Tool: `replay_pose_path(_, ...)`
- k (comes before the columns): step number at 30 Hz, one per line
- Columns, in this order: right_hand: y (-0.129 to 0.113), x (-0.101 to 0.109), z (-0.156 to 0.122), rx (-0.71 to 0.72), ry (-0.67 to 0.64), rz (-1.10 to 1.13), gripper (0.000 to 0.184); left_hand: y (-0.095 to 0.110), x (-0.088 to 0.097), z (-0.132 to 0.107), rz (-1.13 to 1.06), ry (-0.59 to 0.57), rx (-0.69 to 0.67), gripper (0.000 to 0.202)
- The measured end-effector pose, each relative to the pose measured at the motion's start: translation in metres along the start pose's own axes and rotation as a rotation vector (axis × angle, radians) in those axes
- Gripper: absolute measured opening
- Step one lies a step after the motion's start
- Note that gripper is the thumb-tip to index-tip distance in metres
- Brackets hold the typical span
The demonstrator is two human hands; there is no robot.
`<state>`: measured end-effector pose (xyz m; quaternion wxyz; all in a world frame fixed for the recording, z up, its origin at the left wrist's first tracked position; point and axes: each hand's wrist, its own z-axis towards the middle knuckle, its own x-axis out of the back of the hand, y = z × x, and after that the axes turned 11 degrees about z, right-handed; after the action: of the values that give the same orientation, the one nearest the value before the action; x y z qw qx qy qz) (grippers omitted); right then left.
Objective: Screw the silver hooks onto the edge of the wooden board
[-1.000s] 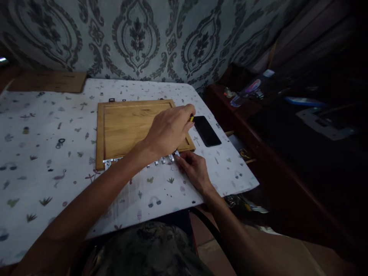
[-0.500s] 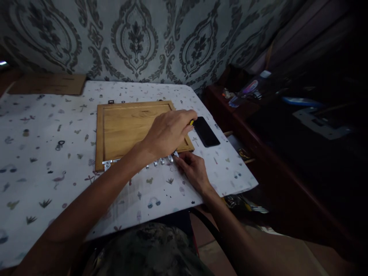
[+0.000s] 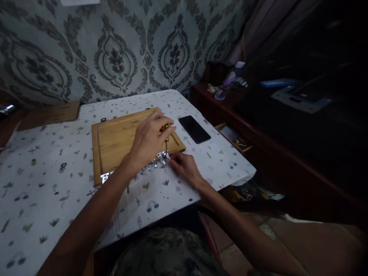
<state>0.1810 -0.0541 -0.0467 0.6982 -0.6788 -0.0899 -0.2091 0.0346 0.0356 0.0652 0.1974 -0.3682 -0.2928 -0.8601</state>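
Observation:
A framed wooden panel (image 3: 119, 134) lies flat on the table, with a row of small shiny metal brackets (image 3: 161, 158) along its near edge. My left hand (image 3: 148, 140) reaches across the panel, its fingers loosely around the yellow handle of a screwdriver (image 3: 166, 145). The screwdriver stands nearly upright, its tip down at the rightmost metal bracket (image 3: 166, 154). My right hand (image 3: 186, 167) rests at the panel's near right corner, thumb and fingertips closed on the end of that bracket. Another metal bracket (image 3: 104, 178) sits at the near left corner. My left forearm hides part of the near edge.
A black phone (image 3: 194, 129) lies right of the panel on the patterned tablecloth (image 3: 77, 199). Cardboard (image 3: 51, 115) is at the back left. To the right stands a dark red cabinet (image 3: 258, 149) with an open drawer (image 3: 232, 138) and a bottle (image 3: 231, 78).
The view has swung somewhat right. My left fingers have loosened and shifted on the handle, so the screwdriver's shaft now shows. My right hand stays at the same bracket.

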Motion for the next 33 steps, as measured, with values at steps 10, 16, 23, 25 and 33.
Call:
replay_pose_path(10,-0.010,0.002,0.003,0.008,0.005,-0.093,0.015,0.008,0.008,0.004,-0.065,-0.047,-0.020,0.025)
replay_pose_path(16,-0.013,0.004,0.003,0.016,-0.012,-0.102,0.016,0.010,0.012,0.001,0.040,-0.048,-0.095,0.021)
replay_pose_path(23,-0.014,0.005,0.003,0.020,-0.016,-0.083,0.017,0.011,0.017,0.001,0.160,-0.020,-0.169,0.019)
replay_pose_path(25,-0.014,0.005,0.003,0.007,-0.015,-0.086,0.016,0.012,0.020,0.002,0.150,-0.048,-0.192,0.018)
replay_pose_path(33,-0.014,0.005,0.003,0.028,-0.012,-0.068,0.019,0.017,0.022,0.005,0.170,-0.096,-0.212,0.017)
